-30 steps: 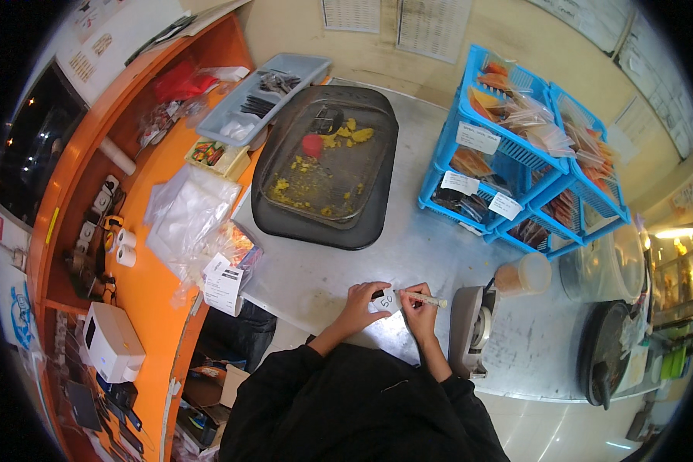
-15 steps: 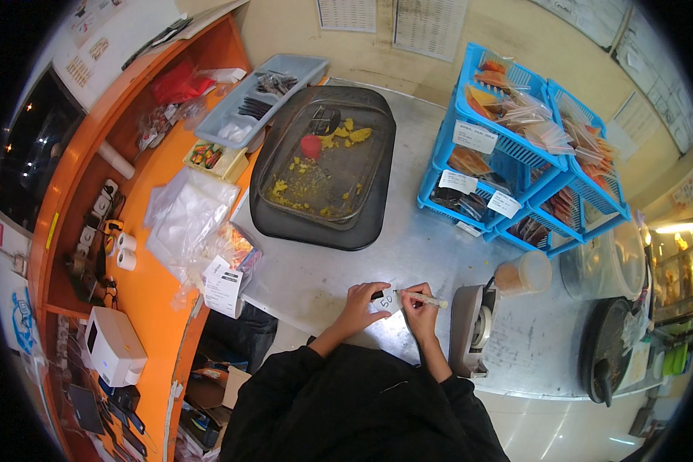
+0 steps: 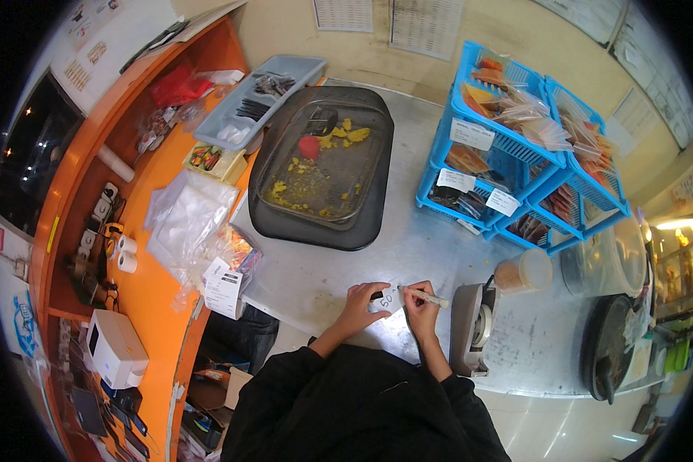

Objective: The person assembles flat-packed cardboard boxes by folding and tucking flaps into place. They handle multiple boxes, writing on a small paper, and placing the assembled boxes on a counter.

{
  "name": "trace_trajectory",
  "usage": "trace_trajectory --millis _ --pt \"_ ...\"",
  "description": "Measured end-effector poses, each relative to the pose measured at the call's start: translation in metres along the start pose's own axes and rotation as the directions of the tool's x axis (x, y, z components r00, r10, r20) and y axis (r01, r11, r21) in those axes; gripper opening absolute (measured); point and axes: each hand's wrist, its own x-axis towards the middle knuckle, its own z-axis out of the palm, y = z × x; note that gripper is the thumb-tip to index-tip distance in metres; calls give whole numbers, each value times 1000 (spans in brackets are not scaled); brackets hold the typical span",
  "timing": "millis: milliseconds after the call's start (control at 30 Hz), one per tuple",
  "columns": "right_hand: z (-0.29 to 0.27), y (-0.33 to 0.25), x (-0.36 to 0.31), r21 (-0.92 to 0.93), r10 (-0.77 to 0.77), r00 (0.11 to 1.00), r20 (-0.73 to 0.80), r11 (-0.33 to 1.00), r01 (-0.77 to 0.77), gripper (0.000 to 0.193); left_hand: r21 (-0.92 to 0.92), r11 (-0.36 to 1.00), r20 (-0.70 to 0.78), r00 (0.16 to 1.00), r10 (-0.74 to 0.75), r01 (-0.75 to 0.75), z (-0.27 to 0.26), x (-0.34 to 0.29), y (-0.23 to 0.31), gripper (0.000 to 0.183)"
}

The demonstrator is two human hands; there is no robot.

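Note:
My right hand [image 3: 420, 308] grips a white marker pen [image 3: 437, 299], its tip down at a small white slip of paper [image 3: 391, 299] bearing dark handwriting. From the other side, my left hand [image 3: 357, 309] holds the slip against the steel table [image 3: 346, 271], thumb and fingers at its edge. A short black piece, perhaps the pen's cap, shows by the left fingertips. Right of my right hand stands a grey kitchen scale [image 3: 465, 327]. Beyond both hands, a black tray [image 3: 375, 223] carries a dark metal pan [image 3: 285, 162] with yellow crumbs and a red round object [image 3: 309, 147].
Stacked blue baskets [image 3: 508, 142] with bagged portions stand at the far right. A lidded clear tub [image 3: 523, 271] and a black round pan [image 3: 607, 346] sit nearer. On the left, an orange counter [image 3: 155, 308] holds plastic bags [image 3: 192, 219], a cutlery tray [image 3: 246, 127] and a white printer [image 3: 115, 348].
The pen tip and my right hand have shifted very slightly over the slip. My left hand keeps its place, and the whole view has moved a little.

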Motion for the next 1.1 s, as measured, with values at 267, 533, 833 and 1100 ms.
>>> trace_trajectory --millis 267,533,833,1100 --pt "-11 -1 -5 54 40 999 14 998 -40 14 8 1000 8 1000 -11 10 -3 0 4 63" --pt "-13 1 -11 75 0 995 100 997 -7 15 10 1000 8 1000 -7 7 -2 1 4 63" --pt "-15 -3 -12 7 8 997 74 1000 -8 15 -6 999 29 999 -42 42 -4 1 8 62" --pt "-10 -3 -9 47 -20 1000 8 999 20 13 1 999 32 999 -38 38 -4 2 6 62"
